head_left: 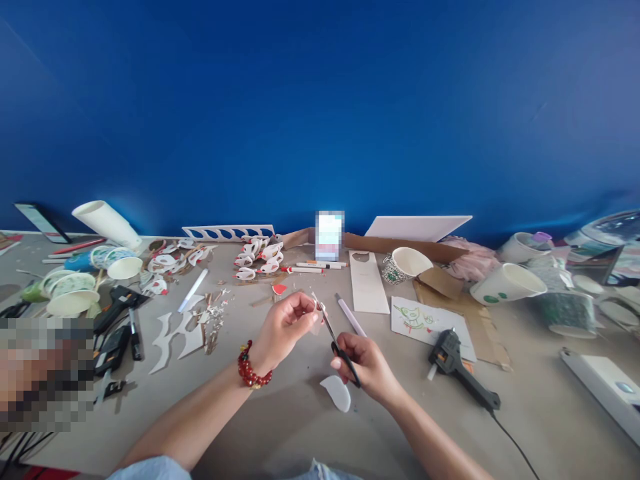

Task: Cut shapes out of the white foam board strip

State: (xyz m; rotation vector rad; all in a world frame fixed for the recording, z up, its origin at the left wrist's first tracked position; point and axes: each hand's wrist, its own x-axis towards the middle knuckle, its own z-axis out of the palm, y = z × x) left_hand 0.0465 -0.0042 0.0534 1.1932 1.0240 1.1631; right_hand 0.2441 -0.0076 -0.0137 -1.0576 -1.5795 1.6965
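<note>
My right hand grips a pair of scissors by the black handles, blades pointing up and left. Pinched in the fingers of my left hand is a small pale piece, partly hidden, with the scissor tips right at it. On the table below the scissors lies a white teardrop-shaped cutout. A pale capped pen rests just beyond my right hand. A scrap with a red part lies beyond my left hand.
A black glue gun with a cord lies to the right, near a bird drawing. Paper cups stand behind. White bird cutouts are piled at the back. Foam offcuts lie left; a phone leans upright.
</note>
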